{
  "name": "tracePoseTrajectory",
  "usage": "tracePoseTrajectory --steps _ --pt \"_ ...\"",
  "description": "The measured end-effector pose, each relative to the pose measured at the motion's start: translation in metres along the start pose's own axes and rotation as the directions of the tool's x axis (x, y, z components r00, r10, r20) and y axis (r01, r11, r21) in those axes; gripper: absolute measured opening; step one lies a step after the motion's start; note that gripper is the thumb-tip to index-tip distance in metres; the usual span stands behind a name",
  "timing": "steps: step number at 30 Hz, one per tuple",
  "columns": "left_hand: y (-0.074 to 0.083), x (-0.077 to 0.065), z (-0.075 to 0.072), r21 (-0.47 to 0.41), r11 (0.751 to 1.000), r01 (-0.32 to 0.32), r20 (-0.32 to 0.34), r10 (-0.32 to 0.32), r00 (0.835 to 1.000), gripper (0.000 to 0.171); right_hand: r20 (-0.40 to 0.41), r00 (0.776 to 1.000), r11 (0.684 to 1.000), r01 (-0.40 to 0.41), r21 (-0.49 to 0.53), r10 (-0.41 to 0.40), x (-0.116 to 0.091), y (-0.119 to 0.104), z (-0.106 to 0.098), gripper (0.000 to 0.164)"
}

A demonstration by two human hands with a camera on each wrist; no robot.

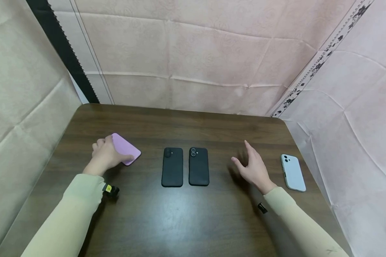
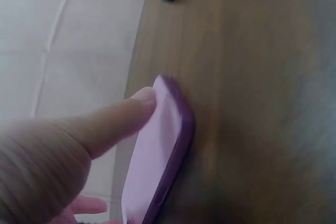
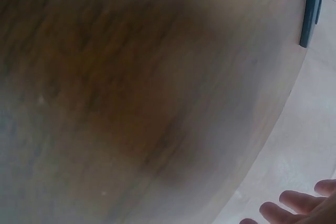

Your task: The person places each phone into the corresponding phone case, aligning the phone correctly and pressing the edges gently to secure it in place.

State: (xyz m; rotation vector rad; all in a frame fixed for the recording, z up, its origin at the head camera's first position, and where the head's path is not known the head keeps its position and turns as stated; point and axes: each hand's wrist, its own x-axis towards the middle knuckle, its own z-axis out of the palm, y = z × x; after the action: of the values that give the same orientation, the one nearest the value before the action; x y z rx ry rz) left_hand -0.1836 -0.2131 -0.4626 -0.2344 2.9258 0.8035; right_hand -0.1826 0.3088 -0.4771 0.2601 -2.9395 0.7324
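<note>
At the left of the table, my left hand (image 1: 105, 153) grips a purple smartphone (image 1: 124, 147) between thumb and fingers. In the left wrist view, the thumb lies on the lilac back of the phone (image 2: 155, 145), and the other fingers are mostly hidden. My right hand (image 1: 253, 167) is over the right part of the table, fingers extended and thumb spread, holding nothing. Two black smartphones, one on the left (image 1: 172, 167) and one on the right (image 1: 199, 167), lie side by side between the hands. To the right of my right hand lies a light blue smartphone (image 1: 293, 172).
The phones lie on a dark brown wooden table (image 1: 167, 221) with rounded far corners. Pale creased cloth (image 1: 206, 53) hangs behind the table and at both sides. A dark wristband piece (image 1: 112, 190) sits at my left cuff.
</note>
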Motion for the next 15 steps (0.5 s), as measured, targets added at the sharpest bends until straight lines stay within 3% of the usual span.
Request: tracePoseTrajectory --steps 9,15 --pt "-0.011 0.017 -0.009 0.071 0.994 0.082 0.1 -0.089 0.991 0.136 0.027 0.999 0.999 0.02 0.033 -0.021 0.0 -0.004 0.004 0.09" --pt "-0.014 0.026 -0.021 0.101 0.986 0.131 0.157 -0.146 0.977 0.142 0.036 0.998 0.997 0.05 0.058 -0.053 0.002 -0.014 0.008 0.091"
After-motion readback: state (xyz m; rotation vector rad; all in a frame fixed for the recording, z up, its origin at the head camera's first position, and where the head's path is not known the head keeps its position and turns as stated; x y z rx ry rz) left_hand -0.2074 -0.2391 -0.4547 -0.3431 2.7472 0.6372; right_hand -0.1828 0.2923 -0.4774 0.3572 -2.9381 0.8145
